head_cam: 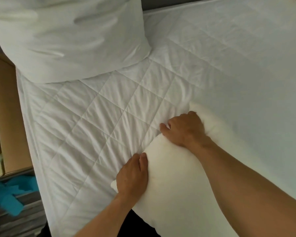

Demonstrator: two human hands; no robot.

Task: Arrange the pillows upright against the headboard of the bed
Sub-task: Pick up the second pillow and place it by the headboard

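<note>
While one pillow already leans at the head of the bed, against what looks like the dark headboard strip at the frame's upper edge, a second pillow is in hand low in the head view.

Head view: left hand is closed on the near-left edge of the second pillow, fingers curled over the rim, thumb side uppermost. Right hand is clamped on the far edge, fingers dug into the filling; fabric there is motion-blurred. The pillow lies across the near edge of the quilted mattress cover, well apart from the headboard, tilted rather than upright. Upper right of the bed is bare sheet, beside the standing pillow. Wooden furniture and a teal item on the floor sit left of the bed.

Judgement: step in hand is carrying the second pillow; roughly halfway through. Next move calls for lifting it toward the free place right of the first pillow, turning it on its long edge, and pressing it back so it stands. Soft filling may slump; check it holds.
</note>
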